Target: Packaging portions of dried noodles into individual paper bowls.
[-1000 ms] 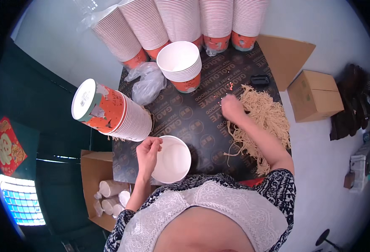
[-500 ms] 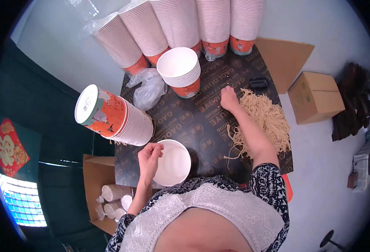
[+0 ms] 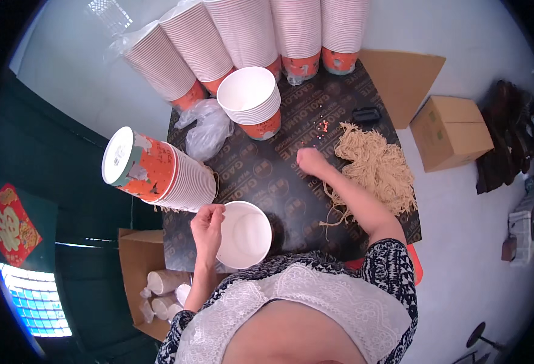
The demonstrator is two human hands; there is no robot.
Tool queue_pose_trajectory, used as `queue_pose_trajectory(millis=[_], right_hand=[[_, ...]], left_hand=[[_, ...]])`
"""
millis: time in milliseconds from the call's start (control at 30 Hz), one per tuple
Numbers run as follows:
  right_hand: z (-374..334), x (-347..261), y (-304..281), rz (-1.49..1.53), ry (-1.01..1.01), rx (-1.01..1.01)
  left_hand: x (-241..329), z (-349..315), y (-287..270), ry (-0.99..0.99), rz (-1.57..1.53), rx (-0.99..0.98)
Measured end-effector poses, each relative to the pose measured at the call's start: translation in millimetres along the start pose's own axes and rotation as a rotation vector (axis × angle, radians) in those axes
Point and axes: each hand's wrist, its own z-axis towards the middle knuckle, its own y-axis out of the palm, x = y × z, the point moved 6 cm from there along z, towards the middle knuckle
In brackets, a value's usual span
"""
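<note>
A white paper tub, its mouth facing up, stands at the table's near edge. My left hand is closed in a pinch at its left rim; whatever lies between the fingertips is too small to make out. Over the middle of the table my right hand is closed, fingers curled under, hiding anything in it. Small orange and pale beads are scattered just beyond that hand. To its right spreads a tangled heap of beige cords.
Nested tubs stand mid-table, with a crumpled plastic bag beside them. A tilted tub stack is at the left. Tall wrapped stacks line the back. A small black object sits behind the cords; an open carton stands below left.
My right hand has moved left and nearer to me, away from the beads, which now show. My left hand stays at the tub's rim. The whole view has shifted slightly.
</note>
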Motion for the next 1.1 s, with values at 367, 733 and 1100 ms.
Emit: queue_pose_trajectory(millis=[367, 733, 1100], right_hand=[[-38.4, 22.5, -96.5, 0.119, -0.139, 0.467], [-124.3, -3.4, -53.1, -0.039, -0.22, -0.171], [-162.4, -24.9, -18.8, -0.398, -0.522, -0.223]], left_hand=[[23.0, -38.9, -12.0, 0.148, 0.358, -0.454], [19.5, -62.5, 17.5, 0.263, 0.643, -0.779], [22.1, -32.1, 40.3, 0.436, 0.656, -0.508]])
